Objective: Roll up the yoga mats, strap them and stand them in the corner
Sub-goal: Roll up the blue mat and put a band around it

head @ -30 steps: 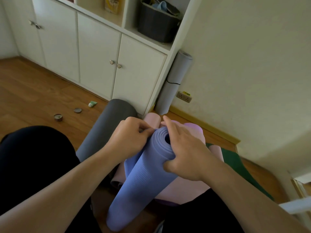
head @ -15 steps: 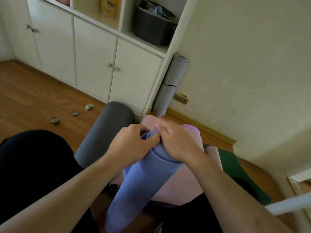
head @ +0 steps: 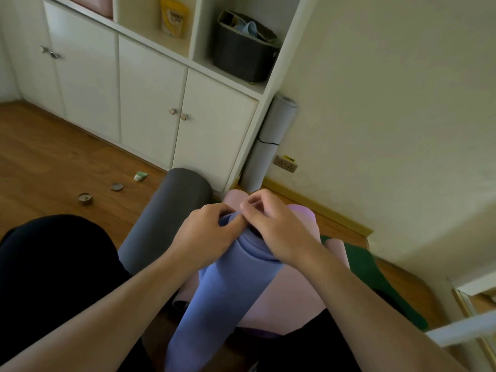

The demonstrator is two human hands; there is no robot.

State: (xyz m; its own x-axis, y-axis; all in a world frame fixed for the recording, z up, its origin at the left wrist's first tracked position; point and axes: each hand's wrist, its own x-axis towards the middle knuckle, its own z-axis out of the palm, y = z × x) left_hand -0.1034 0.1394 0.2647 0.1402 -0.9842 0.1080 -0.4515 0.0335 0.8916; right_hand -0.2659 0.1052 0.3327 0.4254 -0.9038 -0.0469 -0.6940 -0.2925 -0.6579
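A person's left hand [head: 206,232] and right hand [head: 276,232] meet at the upper end of a rolled blue yoga mat [head: 222,288], fingers of both curled and pinching its edge. The blue roll slants from centre frame toward 6 o'clock, lying over a pink mat [head: 290,291]. A grey rolled mat [head: 166,218] lies just beside it at 9 o'clock; a green mat [head: 375,277] spreads on the wooden floor [head: 53,167] at 3 o'clock. At 12 o'clock, a pale strapped mat [head: 271,140] stands upright between the white cabinet [head: 150,103] and the wall.
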